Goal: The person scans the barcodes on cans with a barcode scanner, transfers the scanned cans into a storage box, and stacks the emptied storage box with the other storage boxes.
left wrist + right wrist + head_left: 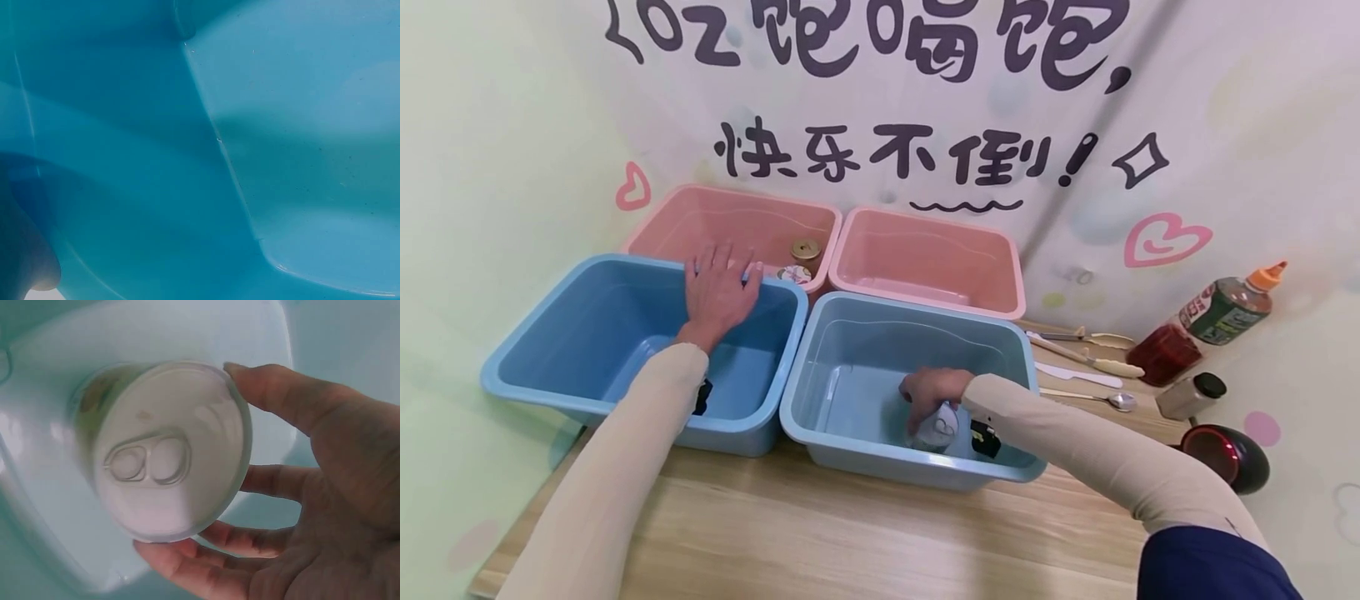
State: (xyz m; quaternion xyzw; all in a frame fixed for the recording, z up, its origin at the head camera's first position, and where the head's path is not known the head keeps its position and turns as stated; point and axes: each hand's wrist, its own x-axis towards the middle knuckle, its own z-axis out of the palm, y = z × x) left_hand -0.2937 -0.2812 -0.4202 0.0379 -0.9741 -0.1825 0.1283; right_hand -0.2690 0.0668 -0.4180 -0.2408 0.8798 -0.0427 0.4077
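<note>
Inside the near right blue bin [880, 446], my right hand [934, 387] holds a can [938, 427] with a pale pull-tab lid. The right wrist view shows the thumb and fingers [275, 387] around the can's rim [187, 506]; its side shows only partly. My left hand [718, 287] lies over the far rim of the left blue bin [550, 392], its fingers spread and straight, holding nothing. Only a dark edge of that hand [28, 256] appears in the left wrist view.
Behind stand two pink bins [925, 221]; the left one holds a gold-topped can [806, 249] and a patterned lid [794, 274]. To the right lie tongs [1112, 367], a white knife [1078, 375] and a spoon [1122, 402], beside a sauce bottle [1225, 312] and a shaker [1191, 396].
</note>
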